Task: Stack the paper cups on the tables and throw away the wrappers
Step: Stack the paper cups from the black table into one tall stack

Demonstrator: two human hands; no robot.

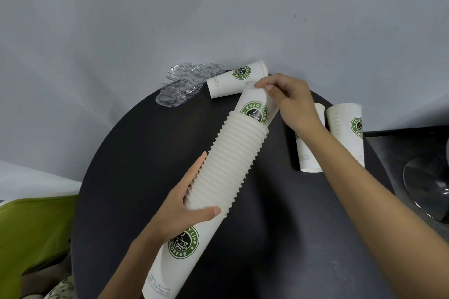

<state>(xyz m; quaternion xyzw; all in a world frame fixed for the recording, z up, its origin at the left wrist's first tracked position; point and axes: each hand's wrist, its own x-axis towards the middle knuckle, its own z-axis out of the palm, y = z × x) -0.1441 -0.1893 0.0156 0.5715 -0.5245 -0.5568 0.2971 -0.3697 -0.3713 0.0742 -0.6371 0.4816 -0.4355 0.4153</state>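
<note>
Paper cup stack gripped by left hand, right hand pinching top cup part-nested in it

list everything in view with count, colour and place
cup stack: one, white, green logo, above the table
top cup: one, white, green logo, partly in the stack's top end
loose cups: three, white, green logo; one lying at the far edge, two at the right
wrapper: one, clear, far edge
table: one, black, round
seat: one, green, lower left
metal base: one, silver, right edge
left hand: grips the cup stack
right hand: pinches the top cup
</note>
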